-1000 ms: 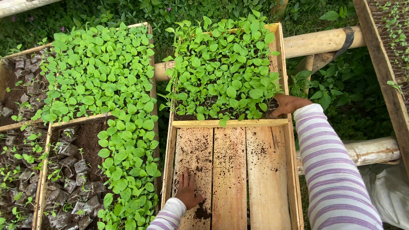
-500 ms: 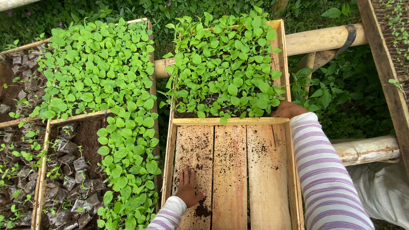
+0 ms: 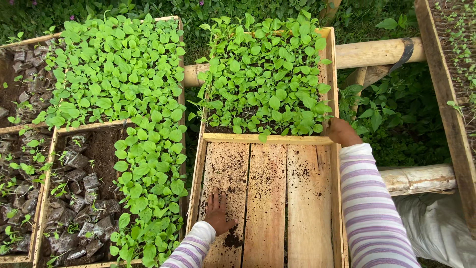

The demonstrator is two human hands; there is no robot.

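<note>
An empty wooden tray (image 3: 307,198) with three floor boards lies in front of me, dusted with soil. My left hand (image 3: 217,212) rests flat on its left board, fingers spread, just above a small heap of dark soil (image 3: 231,240). My right hand (image 3: 341,131) grips the far right corner of this tray, where it meets a second wooden tray (image 3: 328,54) full of green seedlings (image 3: 267,79). Both my sleeves are striped purple and white.
To the left stand more wooden trays, one (image 3: 181,64) dense with seedlings, others (image 3: 79,198) holding dark soil bags with few sprouts. The trays rest on bamboo poles (image 3: 377,52). Another tray edge (image 3: 444,99) runs down the right. Weeds grow below.
My left hand has stayed on the left board. My right hand has shifted slightly along the tray's far right corner.
</note>
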